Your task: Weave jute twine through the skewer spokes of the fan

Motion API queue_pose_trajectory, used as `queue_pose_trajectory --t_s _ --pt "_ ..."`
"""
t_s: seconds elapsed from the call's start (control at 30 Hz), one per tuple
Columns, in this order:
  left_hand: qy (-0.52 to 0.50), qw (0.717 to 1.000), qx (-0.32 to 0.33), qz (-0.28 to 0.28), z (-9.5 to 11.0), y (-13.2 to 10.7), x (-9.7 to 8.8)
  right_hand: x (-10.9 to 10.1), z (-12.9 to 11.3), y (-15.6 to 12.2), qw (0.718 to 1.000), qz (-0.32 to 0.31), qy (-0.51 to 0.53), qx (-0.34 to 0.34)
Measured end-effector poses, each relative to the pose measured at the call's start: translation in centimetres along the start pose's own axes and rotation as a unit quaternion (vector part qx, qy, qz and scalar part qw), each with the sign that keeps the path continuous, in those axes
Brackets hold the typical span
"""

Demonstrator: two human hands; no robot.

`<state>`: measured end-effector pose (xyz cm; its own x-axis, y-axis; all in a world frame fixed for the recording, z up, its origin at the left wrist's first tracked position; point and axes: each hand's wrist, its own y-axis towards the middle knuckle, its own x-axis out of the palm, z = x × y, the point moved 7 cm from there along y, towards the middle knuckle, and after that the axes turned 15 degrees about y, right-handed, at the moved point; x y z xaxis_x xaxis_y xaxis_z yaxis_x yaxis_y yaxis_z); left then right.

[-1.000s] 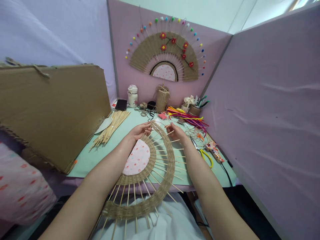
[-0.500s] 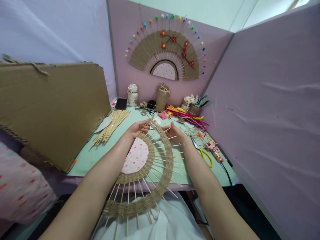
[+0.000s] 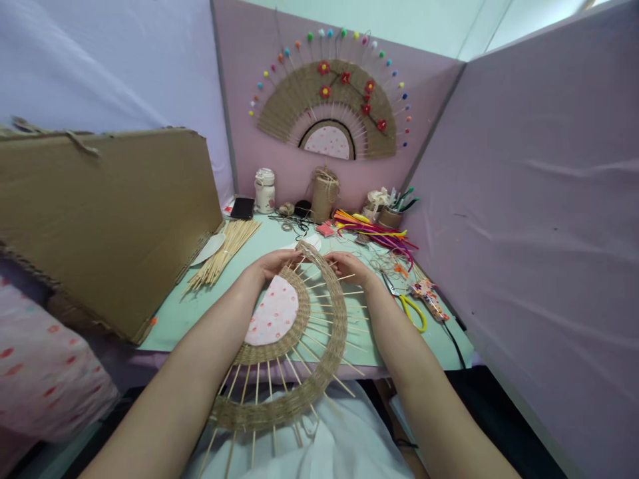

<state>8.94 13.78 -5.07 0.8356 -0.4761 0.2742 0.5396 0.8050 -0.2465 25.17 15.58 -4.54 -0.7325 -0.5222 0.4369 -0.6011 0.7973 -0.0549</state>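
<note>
A half-round woven fan of twine and thin wooden sticks lies tilted across my lap and the table edge. Its inner part carries a white half-circle with pink dots. My left hand grips the fan's far end, fingers closed around the sticks between the inner and outer woven bands. On the other side, my right hand is at the outer band near the stick tips, its fingers curled in. What exactly the right fingertips pinch is too small and partly hidden behind the band.
A bundle of sticks lies left beside a large cardboard sheet. Yellow-handled scissors and a glue gun are at right. Coloured pipe cleaners and a twine-wrapped cylinder stand behind. A finished fan hangs on the wall.
My right hand's fingers have curled in from a more spread pose, near the outer band. My left hand still holds the fan's end, and the fan has barely shifted.
</note>
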Motion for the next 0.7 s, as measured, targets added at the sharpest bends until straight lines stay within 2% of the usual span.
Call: queue_pose_trajectory --t_s 0.17,0.37,0.5,0.7 --pt "0.042 0.999 0.020 -0.024 -0.1 0.2 0.4 -0.4 -0.1 0.3 0.999 0.002 -0.037 -0.020" --pt "-0.014 1.000 0.016 0.020 1.5 1.0 -0.1 -1.9 -0.9 0.8 0.996 0.044 -0.012 -0.073" --pt "-0.034 0.999 0.010 0.038 2.3 0.7 -1.1 -2.4 -1.3 0.8 0.996 0.055 0.004 -0.077" --pt "-0.067 0.996 0.023 0.049 0.7 -0.5 -1.8 -1.6 -0.2 1.0 0.998 0.038 -0.023 -0.039"
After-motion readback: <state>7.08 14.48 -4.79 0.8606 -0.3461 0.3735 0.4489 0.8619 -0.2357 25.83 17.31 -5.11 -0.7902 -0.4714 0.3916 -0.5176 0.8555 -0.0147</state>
